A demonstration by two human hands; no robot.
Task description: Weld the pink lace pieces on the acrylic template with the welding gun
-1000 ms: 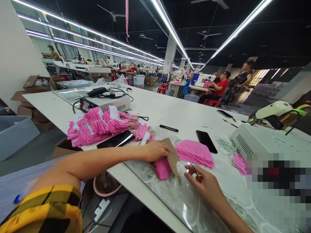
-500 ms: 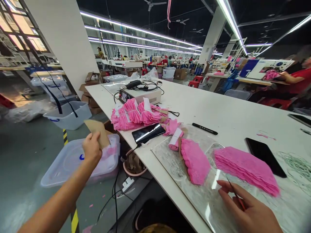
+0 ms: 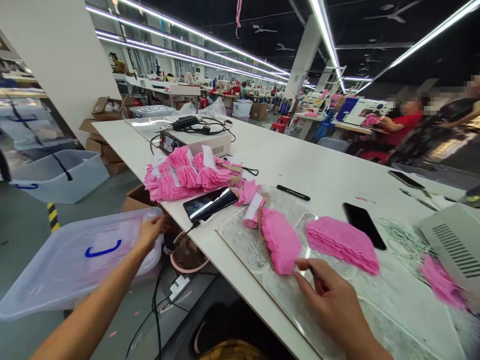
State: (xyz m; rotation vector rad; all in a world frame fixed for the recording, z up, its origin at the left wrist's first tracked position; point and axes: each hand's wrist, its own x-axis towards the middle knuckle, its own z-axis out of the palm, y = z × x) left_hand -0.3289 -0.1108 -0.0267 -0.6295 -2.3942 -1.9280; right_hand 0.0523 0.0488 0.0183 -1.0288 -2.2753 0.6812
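My right hand (image 3: 326, 295) is closed around a slim pointed tool (image 3: 320, 286) with a red part; most of it is hidden in the fingers. Its fingertips are by the lower edge of a scalloped pink fabric piece (image 3: 281, 242), which has a brown strip along its left side. Right of that lies a neat stack of pink fabric pieces (image 3: 343, 244). My left hand (image 3: 152, 231) reaches down beside the table edge, over the end of a lidded plastic bin (image 3: 67, 265). Its fingers are blurred, and no brown card shows there.
Bundled pink pieces (image 3: 180, 175), a phone (image 3: 210, 204), a control box (image 3: 202, 142) and a marker (image 3: 293, 193) lie on the white table (image 3: 262, 160). A second phone (image 3: 363, 225) sits beyond the stack. Under the edge stand a pink bucket (image 3: 187, 265) and cables (image 3: 155, 300).
My left hand, which held up a brown card, has dropped toward the table edge, and the card is out of sight. My right hand has moved to the pink piece. The view has turned right.
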